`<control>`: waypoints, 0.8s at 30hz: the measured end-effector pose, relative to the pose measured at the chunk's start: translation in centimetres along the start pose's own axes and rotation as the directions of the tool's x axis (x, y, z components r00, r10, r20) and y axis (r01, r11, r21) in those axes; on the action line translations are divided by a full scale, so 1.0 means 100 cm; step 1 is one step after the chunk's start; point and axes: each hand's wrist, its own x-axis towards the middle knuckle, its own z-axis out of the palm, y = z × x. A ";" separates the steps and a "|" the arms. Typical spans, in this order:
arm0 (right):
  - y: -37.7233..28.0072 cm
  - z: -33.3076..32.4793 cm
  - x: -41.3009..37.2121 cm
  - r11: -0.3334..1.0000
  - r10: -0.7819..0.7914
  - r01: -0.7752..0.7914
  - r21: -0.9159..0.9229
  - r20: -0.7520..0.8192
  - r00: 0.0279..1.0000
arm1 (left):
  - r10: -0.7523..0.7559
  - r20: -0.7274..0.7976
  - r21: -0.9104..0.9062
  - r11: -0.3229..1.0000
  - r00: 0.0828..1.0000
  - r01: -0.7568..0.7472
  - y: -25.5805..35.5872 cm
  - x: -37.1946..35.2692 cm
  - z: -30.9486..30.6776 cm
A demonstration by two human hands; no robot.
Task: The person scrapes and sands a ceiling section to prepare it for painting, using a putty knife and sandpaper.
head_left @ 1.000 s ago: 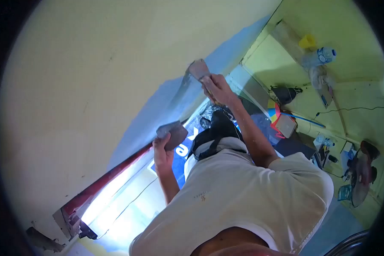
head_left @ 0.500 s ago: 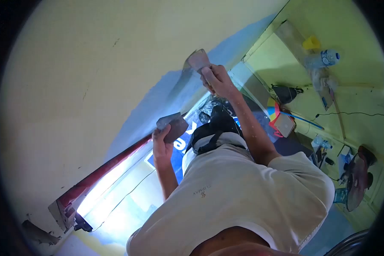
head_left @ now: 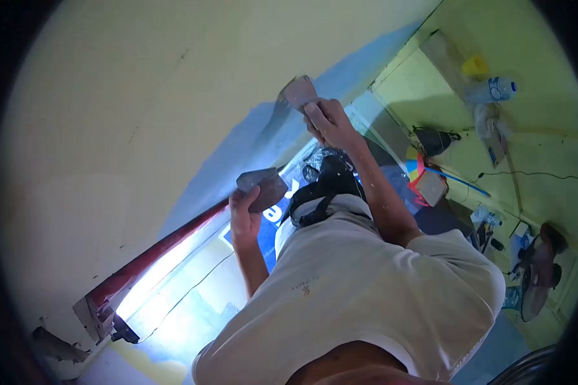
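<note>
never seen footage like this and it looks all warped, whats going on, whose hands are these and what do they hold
This is one picture from a camera worn on a person's head, looking down past their white t-shirt; the wide lens bends the edges. No machine, two bare hands. The right hand presses a flat grey scraper blade to a blue-grey patch on the cream wall. The left hand has its fingers closed round a second flat grey blade. A clear plastic bottle and a fan sit at right.
</note>
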 end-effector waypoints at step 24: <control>0.027 -0.007 -0.015 0.994 0.059 -0.061 -0.087 -0.026 0.998 | 0.014 -0.035 0.008 1.000 0.999 -0.013 0.006 0.005 0.001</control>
